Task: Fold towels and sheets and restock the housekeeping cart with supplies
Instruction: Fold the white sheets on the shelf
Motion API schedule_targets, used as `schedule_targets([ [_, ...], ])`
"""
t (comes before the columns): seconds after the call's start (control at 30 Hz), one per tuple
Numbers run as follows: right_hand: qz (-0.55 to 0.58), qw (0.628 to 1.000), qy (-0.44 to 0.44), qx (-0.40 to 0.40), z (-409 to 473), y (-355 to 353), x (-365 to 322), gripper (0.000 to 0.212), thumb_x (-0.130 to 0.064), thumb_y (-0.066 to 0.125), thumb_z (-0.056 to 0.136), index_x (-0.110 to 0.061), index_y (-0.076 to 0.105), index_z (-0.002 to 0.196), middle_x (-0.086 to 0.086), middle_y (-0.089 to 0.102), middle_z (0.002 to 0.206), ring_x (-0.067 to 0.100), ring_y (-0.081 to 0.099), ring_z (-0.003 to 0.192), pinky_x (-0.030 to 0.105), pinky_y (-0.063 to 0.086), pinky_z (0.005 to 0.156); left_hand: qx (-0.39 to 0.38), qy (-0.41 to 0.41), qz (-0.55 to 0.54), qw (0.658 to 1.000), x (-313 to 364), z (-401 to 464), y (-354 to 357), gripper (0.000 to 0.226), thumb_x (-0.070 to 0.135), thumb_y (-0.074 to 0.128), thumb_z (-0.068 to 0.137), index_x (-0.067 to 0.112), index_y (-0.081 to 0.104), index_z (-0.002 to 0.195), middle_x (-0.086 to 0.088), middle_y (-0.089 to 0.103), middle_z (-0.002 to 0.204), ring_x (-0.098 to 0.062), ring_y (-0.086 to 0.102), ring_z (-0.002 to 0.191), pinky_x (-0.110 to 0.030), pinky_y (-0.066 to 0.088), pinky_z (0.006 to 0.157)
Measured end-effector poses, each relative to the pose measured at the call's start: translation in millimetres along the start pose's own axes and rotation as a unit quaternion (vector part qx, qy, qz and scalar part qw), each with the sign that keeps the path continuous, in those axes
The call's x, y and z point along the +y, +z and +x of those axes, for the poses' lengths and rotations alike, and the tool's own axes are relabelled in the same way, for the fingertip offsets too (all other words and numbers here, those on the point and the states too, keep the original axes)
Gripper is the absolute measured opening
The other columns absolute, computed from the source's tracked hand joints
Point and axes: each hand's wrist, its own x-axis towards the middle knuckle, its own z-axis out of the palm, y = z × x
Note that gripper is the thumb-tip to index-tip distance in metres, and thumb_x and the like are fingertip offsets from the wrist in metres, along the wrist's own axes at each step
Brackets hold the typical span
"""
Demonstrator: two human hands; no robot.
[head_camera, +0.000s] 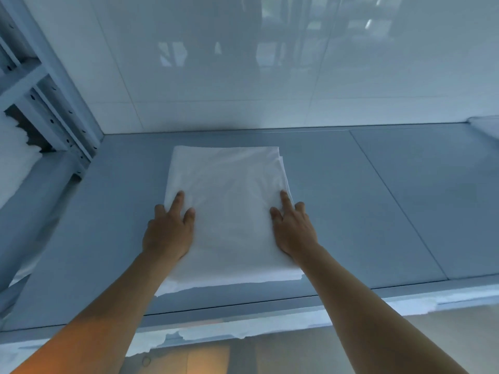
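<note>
Grey table (351,211) bears a folded white sheet (229,198), seemingly.

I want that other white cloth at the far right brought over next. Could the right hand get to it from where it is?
Probably yes. The right hand only rests on the folded sheet, and the bare table lies between it and the white cloth, though it looks like a long stretch.

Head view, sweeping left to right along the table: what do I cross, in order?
Metal shelving rack with white linens → left hand flat on the sheet's left edge → folded white sheet → right hand on its right edge → bare grey table → another white linen at the far right edge.
</note>
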Motion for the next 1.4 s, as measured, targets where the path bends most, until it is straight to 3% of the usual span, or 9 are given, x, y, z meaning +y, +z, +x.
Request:
schedule_targets([
  [0.1,-0.002,0.999,-0.005,-0.032,0.0,-23.8,32.9,0.063,-0.056,0.033,0.105,-0.040,0.012,0.162,0.011,0.037,0.141,0.037,0.044,0.130,0.049,0.042,0.101,-0.015,-0.002,0.021,1.000,24.0,-7.9,4.7,0.061,0.061,0.027,0.103,0.045,0.016,0.160,-0.020,0.035,0.148,-0.050,0.050,0.122,-0.057,0.044,0.104],
  [0.17,-0.007,0.999,-0.015,-0.041,-4.9,-42.7,54.8,0.065,-0.054,0.037,0.105,-0.036,0.013,0.163,0.012,0.036,0.144,0.037,0.043,0.132,0.048,0.043,0.100,-0.011,0.001,0.063,0.998,40.4,-19.3,1.6,0.060,0.063,0.029,0.102,0.045,0.021,0.158,-0.015,0.025,0.159,-0.047,0.036,0.137,-0.064,0.038,0.109],
  [0.27,-0.033,0.998,-0.055,-0.024,-8.4,-89.4,83.9,0.066,-0.052,0.041,0.106,-0.031,0.015,0.163,0.012,0.035,0.149,0.037,0.045,0.132,0.050,0.045,0.101,0.040,0.079,0.122,0.989,94.6,-41.9,-5.1,0.055,0.061,0.035,0.103,0.043,0.032,0.154,-0.004,0.013,0.169,-0.039,0.017,0.151,-0.070,0.029,0.111],
  [0.47,-0.033,0.994,-0.084,0.065,-16.0,-205.4,165.9,0.063,-0.051,0.041,0.105,-0.030,0.022,0.161,0.009,0.035,0.153,0.034,0.045,0.131,0.051,0.046,0.102,0.060,0.263,0.052,0.962,282.0,-89.0,17.0,0.050,0.044,0.043,0.105,0.027,0.045,0.152,-0.010,0.040,0.160,-0.035,0.035,0.146,-0.059,0.038,0.113],
  [0.63,-0.030,0.994,-0.037,0.099,-41.1,-295.3,269.5,0.062,-0.050,0.040,0.106,-0.027,0.023,0.160,0.009,0.034,0.154,0.033,0.045,0.132,0.051,0.045,0.104,0.018,0.326,0.030,0.945,401.3,-136.4,50.4,0.045,0.035,0.049,0.105,0.022,0.053,0.148,-0.011,0.047,0.156,-0.036,0.040,0.142,-0.054,0.038,0.113],
  [0.83,-0.021,0.986,0.038,0.160,-58.5,-383.0,379.7,0.061,-0.050,0.040,0.105,-0.027,0.025,0.160,0.008,0.034,0.154,0.033,0.045,0.132,0.053,0.043,0.105,-0.021,0.382,0.005,0.924,528.4,-183.2,94.7,0.047,0.035,0.048,0.106,0.020,0.050,0.150,-0.011,0.047,0.156,-0.034,0.040,0.143,-0.052,0.038,0.114],
  [1.4,-0.034,0.968,0.170,0.181,-25.8,-456.3,560.0,0.062,-0.050,0.039,0.104,-0.026,0.024,0.159,0.004,0.033,0.155,0.028,0.042,0.135,0.052,0.038,0.109,-0.118,0.449,-0.055,0.884,713.0,-197.8,228.5,0.049,0.031,0.047,0.106,0.015,0.045,0.152,-0.005,0.048,0.154,-0.031,0.042,0.141,-0.046,0.038,0.114],
])
